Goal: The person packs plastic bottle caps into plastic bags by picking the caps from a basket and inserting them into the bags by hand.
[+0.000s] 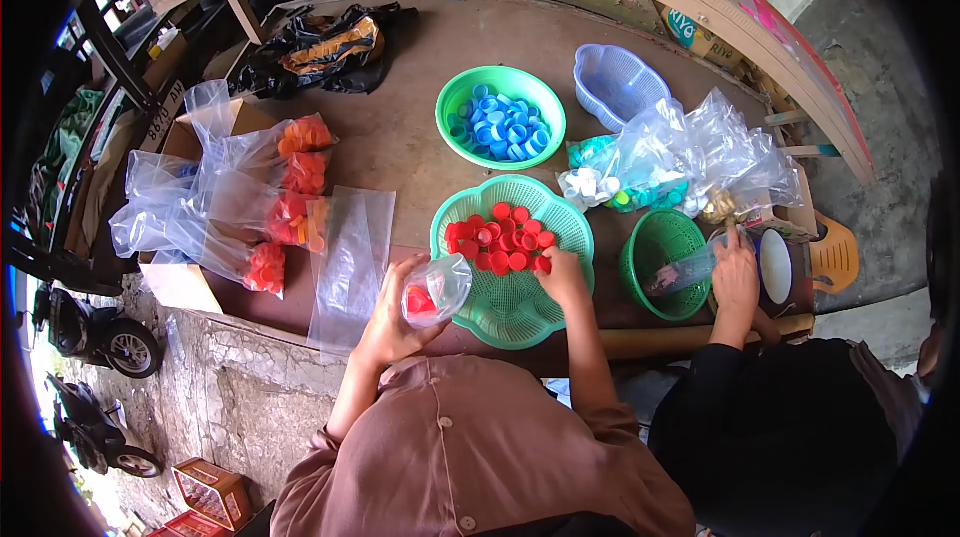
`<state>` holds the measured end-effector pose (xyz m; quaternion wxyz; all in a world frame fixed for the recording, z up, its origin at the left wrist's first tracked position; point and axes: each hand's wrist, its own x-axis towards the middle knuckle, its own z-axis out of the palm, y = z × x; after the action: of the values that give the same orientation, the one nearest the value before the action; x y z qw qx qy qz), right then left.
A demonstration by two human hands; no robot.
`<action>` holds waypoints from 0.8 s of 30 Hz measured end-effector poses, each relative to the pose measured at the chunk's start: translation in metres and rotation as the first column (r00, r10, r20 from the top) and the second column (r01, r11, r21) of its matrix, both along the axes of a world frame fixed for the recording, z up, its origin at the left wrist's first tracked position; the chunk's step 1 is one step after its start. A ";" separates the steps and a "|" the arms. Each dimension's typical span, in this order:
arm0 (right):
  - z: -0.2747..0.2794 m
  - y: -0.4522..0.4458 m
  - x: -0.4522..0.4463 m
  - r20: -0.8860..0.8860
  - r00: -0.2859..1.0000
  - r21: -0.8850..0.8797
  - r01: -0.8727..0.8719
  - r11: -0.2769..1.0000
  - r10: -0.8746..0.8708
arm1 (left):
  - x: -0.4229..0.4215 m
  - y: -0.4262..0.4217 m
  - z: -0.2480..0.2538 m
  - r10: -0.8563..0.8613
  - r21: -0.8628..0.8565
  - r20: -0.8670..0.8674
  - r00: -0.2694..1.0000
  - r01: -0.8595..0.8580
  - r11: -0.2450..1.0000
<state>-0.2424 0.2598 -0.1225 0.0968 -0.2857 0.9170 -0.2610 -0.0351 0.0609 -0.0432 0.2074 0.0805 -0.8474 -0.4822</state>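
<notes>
Red bottle caps (503,237) lie in the upper part of a light green scalloped basket (510,312). My left hand (393,322) is wrapped round a clear plastic bag (452,282), held open, with a few red caps inside. At the basket's right side my right hand (562,279) has its fingers together at the edge of the red caps; what is between the fingertips is hidden. Blue caps (508,125) fill part of a green bowl (455,97) beyond the basket. Flat empty clear bags (352,262) lie left of my left hand.
Bags of red and orange caps (303,172) lie at the left by a cardboard box (180,287). At the right are bags of white and green caps (640,177), a purple basket (620,87) and a dark green basket (640,282), where a co-worker's hand (735,277) holds a bag.
</notes>
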 end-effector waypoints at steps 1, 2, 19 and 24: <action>0.005 0.001 0.001 0.098 0.995 -0.087 0.033 0.996 -0.025 | 0.000 0.000 0.000 0.000 0.002 0.003 1.000 0.000 1.000; 0.010 0.001 0.002 0.098 0.995 -0.086 0.032 0.996 -0.023 | 0.000 0.000 0.000 -0.004 -0.009 -0.008 1.000 0.004 1.000; 0.104 -0.055 0.073 -0.164 0.954 -0.627 -0.298 0.719 0.252 | 0.002 0.003 0.004 0.016 -0.021 0.005 1.000 -0.016 1.000; 0.031 -0.017 0.027 -0.159 0.987 -0.094 -0.018 0.995 0.003 | 0.001 0.002 -0.001 0.007 -0.075 -0.009 1.000 -0.008 0.997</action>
<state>-0.2152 0.2431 -0.0919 0.0112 -0.3146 0.9069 -0.2801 -0.0340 0.0632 -0.0442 0.2157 0.0737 -0.8636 -0.4497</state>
